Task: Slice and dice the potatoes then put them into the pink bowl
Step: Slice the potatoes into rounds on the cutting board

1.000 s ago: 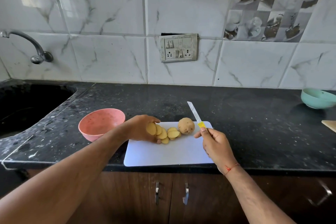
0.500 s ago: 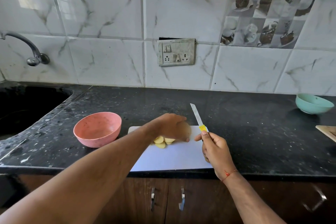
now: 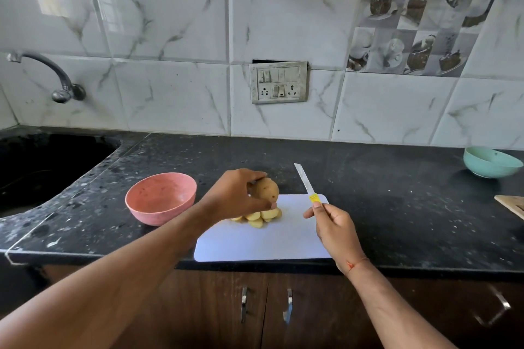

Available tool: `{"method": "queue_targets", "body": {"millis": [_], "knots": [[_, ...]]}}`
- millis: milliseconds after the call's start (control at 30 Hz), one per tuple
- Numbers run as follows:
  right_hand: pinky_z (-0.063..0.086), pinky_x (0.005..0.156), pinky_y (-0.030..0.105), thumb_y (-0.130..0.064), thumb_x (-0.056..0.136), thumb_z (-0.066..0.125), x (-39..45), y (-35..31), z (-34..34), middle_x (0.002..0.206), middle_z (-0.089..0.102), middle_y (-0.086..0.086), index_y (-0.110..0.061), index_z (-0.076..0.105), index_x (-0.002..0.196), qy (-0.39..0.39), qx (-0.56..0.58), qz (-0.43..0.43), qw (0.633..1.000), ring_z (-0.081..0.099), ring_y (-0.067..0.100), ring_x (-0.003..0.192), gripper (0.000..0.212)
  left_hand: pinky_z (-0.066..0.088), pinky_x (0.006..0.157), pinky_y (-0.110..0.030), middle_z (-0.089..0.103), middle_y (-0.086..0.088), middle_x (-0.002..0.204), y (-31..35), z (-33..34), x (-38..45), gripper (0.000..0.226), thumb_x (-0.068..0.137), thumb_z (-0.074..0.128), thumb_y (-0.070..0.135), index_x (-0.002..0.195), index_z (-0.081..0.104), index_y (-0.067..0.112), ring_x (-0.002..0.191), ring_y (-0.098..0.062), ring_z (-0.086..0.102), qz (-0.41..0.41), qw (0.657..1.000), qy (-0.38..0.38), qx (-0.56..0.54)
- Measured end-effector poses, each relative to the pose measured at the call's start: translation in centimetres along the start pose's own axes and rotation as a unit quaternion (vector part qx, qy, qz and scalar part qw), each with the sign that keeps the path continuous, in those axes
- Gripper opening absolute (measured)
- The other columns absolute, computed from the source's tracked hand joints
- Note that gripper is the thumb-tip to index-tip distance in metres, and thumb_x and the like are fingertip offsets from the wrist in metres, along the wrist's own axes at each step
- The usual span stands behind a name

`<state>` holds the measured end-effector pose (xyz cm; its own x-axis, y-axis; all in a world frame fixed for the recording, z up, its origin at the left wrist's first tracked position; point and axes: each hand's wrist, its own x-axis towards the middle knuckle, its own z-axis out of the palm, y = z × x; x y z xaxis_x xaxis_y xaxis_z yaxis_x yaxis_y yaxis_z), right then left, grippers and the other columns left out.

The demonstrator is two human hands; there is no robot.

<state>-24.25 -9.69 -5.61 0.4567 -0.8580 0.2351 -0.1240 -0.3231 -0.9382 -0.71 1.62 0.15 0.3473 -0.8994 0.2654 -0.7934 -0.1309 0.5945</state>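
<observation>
My left hand (image 3: pixel 236 193) holds a whole brown potato (image 3: pixel 266 188) lifted above the white cutting board (image 3: pixel 263 241). Under it lies a small pile of yellow potato slices (image 3: pixel 259 217) on the board's far left part. My right hand (image 3: pixel 336 228) grips the yellow handle of a knife (image 3: pixel 304 180), its blade pointing up and away over the board's far right corner. The pink bowl (image 3: pixel 160 197) stands empty on the black counter, left of the board.
A sink (image 3: pixel 42 167) with a tap (image 3: pixel 54 76) lies at the left. At the far right stand a mint-green bowl (image 3: pixel 492 161) and the corner of a wooden board (image 3: pixel 513 204). Cabinet doors with metal handles (image 3: pixel 243 303) are below the counter edge.
My left hand left the slices, reached right over the whole potato, gripped it and lifted it off the board. The right hand with the knife stayed nearly still.
</observation>
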Motion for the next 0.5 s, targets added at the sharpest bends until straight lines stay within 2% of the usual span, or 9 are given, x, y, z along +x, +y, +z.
{"method": "queue_targets", "body": {"millis": [100,200,300,367,400,500], "knots": [[0.037,0.055,0.03,-0.035,0.105,0.056,0.2,-0.3,0.7,0.053,0.047,-0.012,-0.024,0.07,0.086,-0.006,-0.084,-0.006,0.996,0.042,0.013,0.053,0.026,0.056,0.097,-0.024,0.071,0.018,0.127,-1.8,-1.8,-2.7,0.086,0.07,0.09,0.062,0.145,0.063,0.03,0.11,0.001,0.067,-0.016,0.999,0.04,-0.002],[0.038,0.056,0.033,-0.045,0.102,0.054,0.2,-1.3,1.8,0.06,0.055,-0.009,-0.03,0.062,0.092,-0.039,-0.188,-0.006,0.981,0.048,0.011,0.053,0.019,0.057,0.099,-0.03,0.071,0.012,0.132,-2.3,-3.5,-4.8,0.089,0.072,0.09,0.063,0.148,0.061,0.027,0.114,-0.002,0.067,-0.029,0.997,0.071,-0.015],[0.044,0.064,0.036,-0.04,0.104,0.047,-1.0,-3.1,3.9,0.078,0.066,-0.005,-0.034,0.057,0.112,-0.083,-0.239,-0.033,0.967,0.061,0.019,0.074,0.014,0.053,0.093,-0.023,0.071,0.011,0.132,-2.3,-5.2,-6.2,0.088,0.074,0.089,0.061,0.149,0.06,0.026,0.113,-0.002,0.065,-0.028,0.995,0.096,-0.021],[0.046,0.07,0.039,-0.035,0.106,0.044,-2.2,-4.3,5.8,0.1,0.072,0.004,-0.029,0.052,0.128,-0.113,-0.288,-0.094,0.946,0.065,0.03,0.092,0.024,0.049,0.089,-0.019,0.071,0.012,0.132,-2.4,-6.2,-6.6,0.089,0.074,0.089,0.063,0.149,0.06,0.026,0.112,0.0,0.064,-0.032,0.993,0.116,-0.016],[0.045,0.069,0.039,-0.035,0.106,0.043,-2.8,-4.8,6.9,0.105,0.072,0.007,-0.028,0.048,0.134,-0.125,-0.317,-0.126,0.932,0.065,0.033,0.094,0.029,0.048,0.088,-0.019,0.071,0.012,0.132,-2.4,-6.5,-6.8,0.089,0.073,0.088,0.064,0.149,0.061,0.025,0.111,0.0,0.064,-0.035,0.992,0.123,-0.015],[0.039,0.059,0.034,-0.036,0.107,0.042,-4.6,-6.1,10.1,0.103,0.071,0.007,-0.03,0.034,0.151,-0.145,-0.401,-0.183,0.886,0.062,0.029,0.077,0.045,0.048,0.087,-0.021,0.071,0.01,0.133,-2.4,-7.0,-7.5,0.089,0.074,0.087,0.064,0.149,0.06,0.024,0.111,-0.003,0.064,-0.044,0.99,0.131,-0.004]]}}
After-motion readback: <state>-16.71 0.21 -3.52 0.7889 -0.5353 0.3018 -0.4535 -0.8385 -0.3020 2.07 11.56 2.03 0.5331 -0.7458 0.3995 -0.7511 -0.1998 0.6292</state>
